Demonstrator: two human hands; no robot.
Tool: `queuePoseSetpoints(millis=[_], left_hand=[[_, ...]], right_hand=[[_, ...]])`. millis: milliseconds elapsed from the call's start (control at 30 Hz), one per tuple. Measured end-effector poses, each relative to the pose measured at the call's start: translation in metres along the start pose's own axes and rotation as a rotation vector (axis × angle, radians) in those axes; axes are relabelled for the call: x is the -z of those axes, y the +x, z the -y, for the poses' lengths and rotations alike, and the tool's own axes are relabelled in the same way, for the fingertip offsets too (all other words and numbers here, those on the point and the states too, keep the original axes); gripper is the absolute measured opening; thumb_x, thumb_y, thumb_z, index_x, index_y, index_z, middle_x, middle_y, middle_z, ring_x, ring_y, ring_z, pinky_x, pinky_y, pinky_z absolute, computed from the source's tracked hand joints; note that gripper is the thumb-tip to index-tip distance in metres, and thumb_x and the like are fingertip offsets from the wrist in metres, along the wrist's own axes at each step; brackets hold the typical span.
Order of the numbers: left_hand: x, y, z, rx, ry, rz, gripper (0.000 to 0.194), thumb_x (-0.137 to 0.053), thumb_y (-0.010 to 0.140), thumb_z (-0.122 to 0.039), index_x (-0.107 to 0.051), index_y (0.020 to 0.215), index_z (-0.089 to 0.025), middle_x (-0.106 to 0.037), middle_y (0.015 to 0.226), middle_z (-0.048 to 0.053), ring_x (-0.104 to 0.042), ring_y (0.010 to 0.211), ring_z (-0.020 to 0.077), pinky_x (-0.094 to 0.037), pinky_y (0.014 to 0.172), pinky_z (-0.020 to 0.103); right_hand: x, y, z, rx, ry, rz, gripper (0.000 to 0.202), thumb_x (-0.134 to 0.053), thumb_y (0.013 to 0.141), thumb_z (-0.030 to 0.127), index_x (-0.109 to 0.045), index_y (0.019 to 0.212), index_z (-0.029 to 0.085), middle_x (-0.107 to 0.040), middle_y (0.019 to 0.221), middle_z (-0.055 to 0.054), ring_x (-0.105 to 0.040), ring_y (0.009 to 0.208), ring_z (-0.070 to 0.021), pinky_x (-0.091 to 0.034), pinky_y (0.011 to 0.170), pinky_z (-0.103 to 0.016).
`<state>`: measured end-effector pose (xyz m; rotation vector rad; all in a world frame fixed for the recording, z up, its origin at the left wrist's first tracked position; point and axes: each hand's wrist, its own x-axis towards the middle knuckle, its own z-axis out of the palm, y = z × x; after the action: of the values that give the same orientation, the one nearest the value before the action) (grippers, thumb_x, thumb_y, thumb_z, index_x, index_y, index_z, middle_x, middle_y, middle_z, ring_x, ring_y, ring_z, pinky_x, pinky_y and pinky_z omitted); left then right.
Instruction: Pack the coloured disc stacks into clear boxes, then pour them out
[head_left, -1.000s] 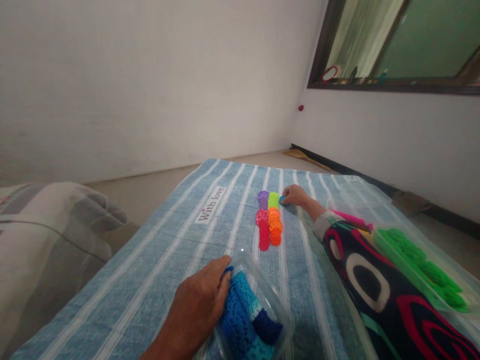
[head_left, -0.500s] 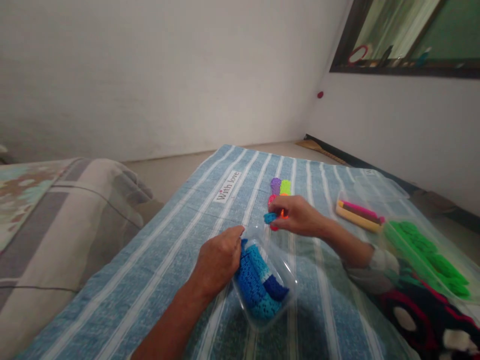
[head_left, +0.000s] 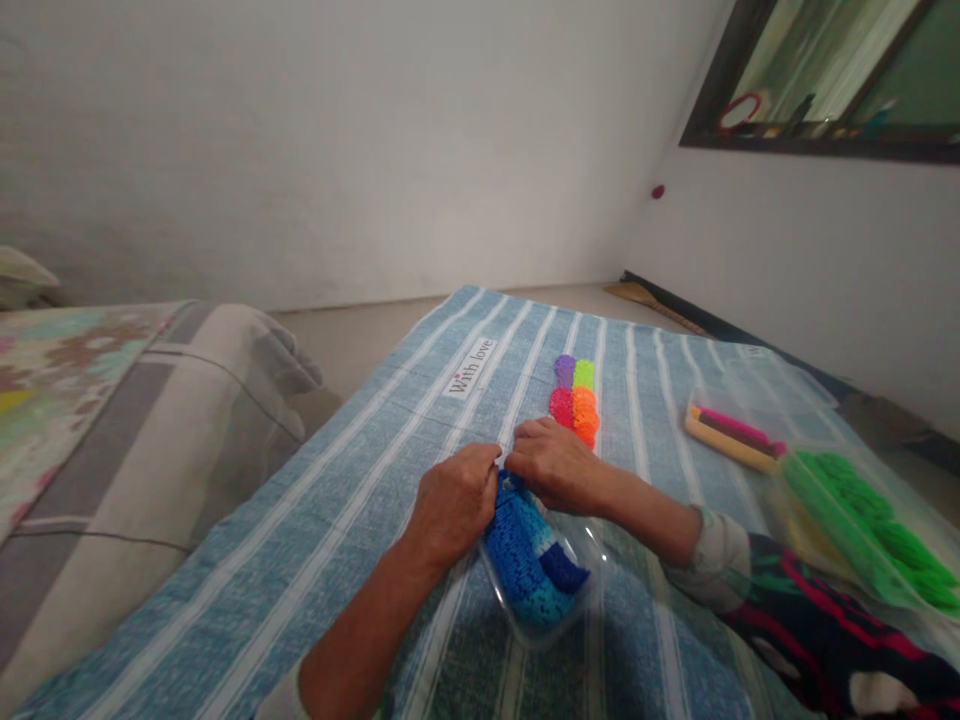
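So both hands are up close at the clear container [head_left: 536, 636] on the near part of the table, which is covered in a blue cloth [head_left: 360, 530] with white stripes. Left hand [head_left: 456, 505] has its fingers and thumb pinching the container's far-left edge. Right hand [head_left: 555, 462] comes in from the right, knuckles up, over the far end of it, fingertips right next to the left thumb. Fingers are bent, but they're hidden, so I honestly can't tell if anything's pinched in there.

Inside the container there's a load of blue pieces [head_left: 521, 560], mid blue on the left and lighter toward the near end, plus a dark blue stack [head_left: 562, 568] on the right.

Just beyond the right hand are two short columns on the cloth: purple pieces [head_left: 565, 371] at the far left with red pieces [head_left: 561, 406] nearer, then lime pieces [head_left: 583, 374] at the far right with orange pieces [head_left: 585, 415] nearer. The hand covers the near end of the red ones.

Over on the right there's a box with pink, brown and yellow rolls [head_left: 727, 440], and nearer than that, green pieces [head_left: 870, 520] in another clear box.
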<state>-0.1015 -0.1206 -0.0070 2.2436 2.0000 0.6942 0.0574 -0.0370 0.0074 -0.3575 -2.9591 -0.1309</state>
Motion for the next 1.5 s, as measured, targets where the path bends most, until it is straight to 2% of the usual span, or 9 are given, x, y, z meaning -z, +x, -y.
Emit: queuePoseSetpoints(millis=[167, 333, 500, 700, 833, 1000, 1133, 1300, 1500], left_hand=[[0.001, -0.001, -0.002, 0.001, -0.003, 0.029, 0.025, -0.041, 0.087, -0.016, -0.064, 0.096, -0.016, -0.07, 0.093, 0.007, -0.067, 0.088, 0.0218, -0.052, 0.079, 0.034], [0.0, -0.001, -0.002, 0.015, 0.01, 0.048, 0.026, -0.042, 0.087, -0.017, -0.063, 0.101, -0.015, -0.07, 0.096, 0.007, -0.066, 0.091, 0.022, -0.052, 0.081, 0.034], [-0.002, 0.0, 0.0, -0.001, 0.023, 0.04, 0.027, -0.043, 0.087, -0.019, -0.063, 0.104, -0.016, -0.07, 0.099, 0.008, -0.066, 0.092, 0.0227, -0.051, 0.081, 0.034], [-0.001, -0.001, -0.002, -0.009, 0.04, 0.063, 0.023, -0.042, 0.087, -0.02, -0.063, 0.096, -0.018, -0.07, 0.094, 0.007, -0.066, 0.088, 0.0216, -0.051, 0.078, 0.032], [-0.001, -0.001, -0.003, -0.017, 0.052, 0.07, 0.022, -0.042, 0.087, -0.02, -0.063, 0.094, -0.019, -0.07, 0.094, 0.006, -0.066, 0.087, 0.02, -0.051, 0.077, 0.03], [-0.006, -0.001, 0.0, -0.052, 0.034, 0.001, 0.023, -0.043, 0.087, -0.019, -0.064, 0.097, -0.017, -0.07, 0.093, 0.007, -0.066, 0.087, 0.021, -0.052, 0.077, 0.032], [-0.009, -0.001, 0.003, -0.064, -0.012, -0.15, 0.025, -0.044, 0.086, -0.018, -0.064, 0.1, -0.016, -0.071, 0.094, 0.008, -0.066, 0.086, 0.0198, -0.052, 0.078, 0.031], [-0.012, 0.003, 0.006, 0.043, -0.059, -0.328, 0.025, -0.044, 0.086, -0.022, -0.064, 0.098, -0.015, -0.07, 0.092, 0.008, -0.065, 0.083, 0.0186, -0.051, 0.078, 0.03], [-0.027, 0.01, 0.016, 0.145, -0.195, -0.346, 0.024, -0.047, 0.08, -0.023, -0.067, 0.092, -0.017, -0.07, 0.092, 0.008, -0.064, 0.084, 0.0189, -0.05, 0.083, 0.032]], right_hand=[[0.0, 0.0, 0.0, 0.002, 0.014, 0.012, 0.008, -0.053, 0.083, 0.013, -0.059, 0.078, 0.016, -0.06, 0.075, -0.006, -0.045, 0.078, -0.0187, -0.028, 0.068, -0.032], [0.0, -0.004, -0.003, -0.002, 0.05, 0.006, 0.004, -0.056, 0.083, 0.016, -0.06, 0.081, 0.015, -0.059, 0.081, -0.007, -0.046, 0.081, -0.0194, -0.03, 0.069, -0.032], [-0.003, -0.013, -0.011, 0.008, 0.175, -0.068, 0.006, -0.059, 0.083, 0.021, -0.061, 0.086, 0.016, -0.058, 0.085, -0.007, -0.048, 0.089, -0.0205, -0.036, 0.076, -0.032], [-0.009, -0.017, -0.009, -0.007, 0.159, -0.108, 0.019, -0.054, 0.087, 0.019, -0.06, 0.07, 0.016, -0.059, 0.084, -0.008, -0.049, 0.091, -0.0207, -0.04, 0.079, -0.032], [-0.013, -0.019, -0.004, -0.013, 0.108, -0.126, 0.024, -0.05, 0.089, 0.015, -0.062, 0.068, 0.016, -0.059, 0.087, -0.01, -0.048, 0.095, -0.0211, -0.041, 0.079, -0.033], [-0.016, -0.022, 0.001, -0.036, 0.053, -0.136, 0.024, -0.048, 0.09, 0.016, -0.064, 0.072, 0.016, -0.057, 0.093, -0.01, -0.046, 0.101, -0.0225, -0.042, 0.082, -0.037], [-0.017, -0.027, 0.003, -0.046, 0.05, -0.145, 0.023, -0.048, 0.09, 0.014, -0.065, 0.075, 0.016, -0.058, 0.098, -0.012, -0.045, 0.106, -0.0236, -0.043, 0.083, -0.036], [-0.02, -0.033, 0.007, -0.277, 0.085, -0.198, 0.016, -0.053, 0.087, 0.016, -0.068, 0.081, 0.016, -0.058, 0.107, -0.012, -0.048, 0.102, -0.0231, -0.044, 0.084, -0.035], [-0.02, -0.025, 0.015, -0.518, 0.131, -0.033, 0.012, -0.061, 0.085, 0.026, -0.07, 0.085, 0.019, -0.058, 0.111, -0.011, -0.053, 0.105, -0.0232, -0.047, 0.083, -0.034]])
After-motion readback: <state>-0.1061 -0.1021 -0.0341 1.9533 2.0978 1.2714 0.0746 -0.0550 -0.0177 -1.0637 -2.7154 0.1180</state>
